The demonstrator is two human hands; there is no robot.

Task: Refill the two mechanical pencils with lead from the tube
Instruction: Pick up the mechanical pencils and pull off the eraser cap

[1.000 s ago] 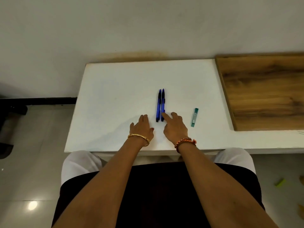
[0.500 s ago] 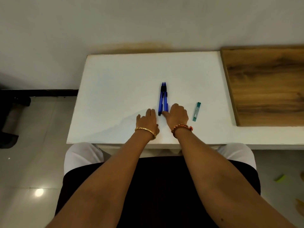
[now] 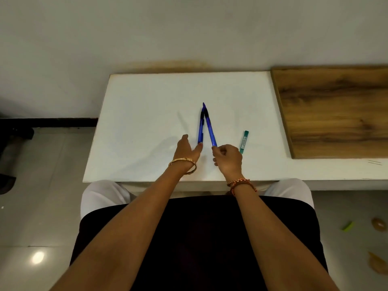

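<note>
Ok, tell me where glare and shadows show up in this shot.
Head view: a bright glare spot on the floor tiles at lower left; soft shadows on the white table left of the left hand; wide-angle bending at the edges.

Head camera looks steeply down, close over the table (image 3: 147,97).

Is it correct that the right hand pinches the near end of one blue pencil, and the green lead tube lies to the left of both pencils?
Not quite. The head view shows the green lead tube lying right of both pencils, beside the right hand. That hand does pinch the near end of the right blue pencil.
</note>
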